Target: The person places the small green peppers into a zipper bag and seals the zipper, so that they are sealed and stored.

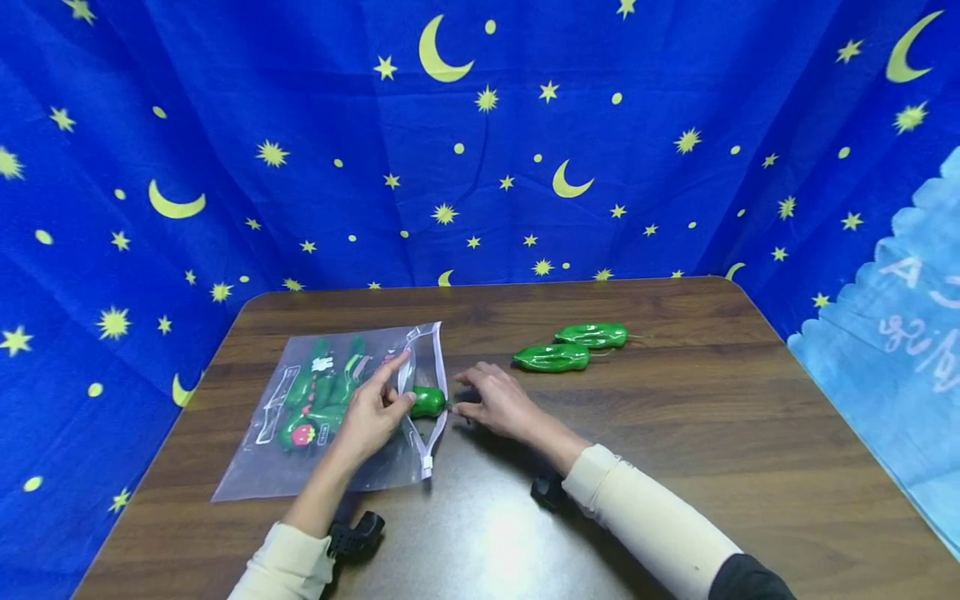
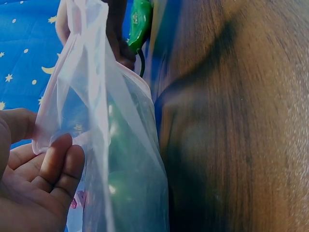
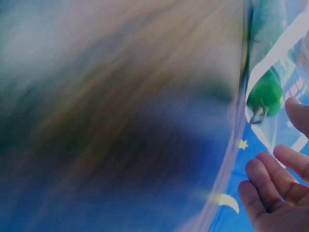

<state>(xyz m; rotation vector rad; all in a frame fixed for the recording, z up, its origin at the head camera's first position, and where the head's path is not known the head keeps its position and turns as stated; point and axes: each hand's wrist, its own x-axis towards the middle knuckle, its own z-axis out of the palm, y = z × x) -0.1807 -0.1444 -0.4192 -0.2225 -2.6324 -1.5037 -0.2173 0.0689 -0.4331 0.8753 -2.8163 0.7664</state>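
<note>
A clear zip bag (image 1: 247, 467) with printed pictures lies on the table, several green peppers showing through it. My left hand (image 1: 372, 417) reaches over the bag's mouth and pinches the raised upper edge between thumb and fingers, as the left wrist view shows. One green pepper (image 1: 428, 402) lies in the open mouth, its stem end toward the right. Beside that stem is my right hand (image 1: 498, 402), fingers loosely bent and apart. In the right wrist view the pepper (image 3: 266, 93) sits inside the bag's rim, with the right fingers (image 3: 263, 181) holding nothing.
Two more green peppers, a nearer one (image 1: 552, 358) and a farther one (image 1: 592, 335), lie right of the bag. A white slider (image 1: 427, 467) sits at the zip's near end. Blue star-patterned cloth (image 1: 480, 167) hangs behind the wooden table (image 1: 675, 400).
</note>
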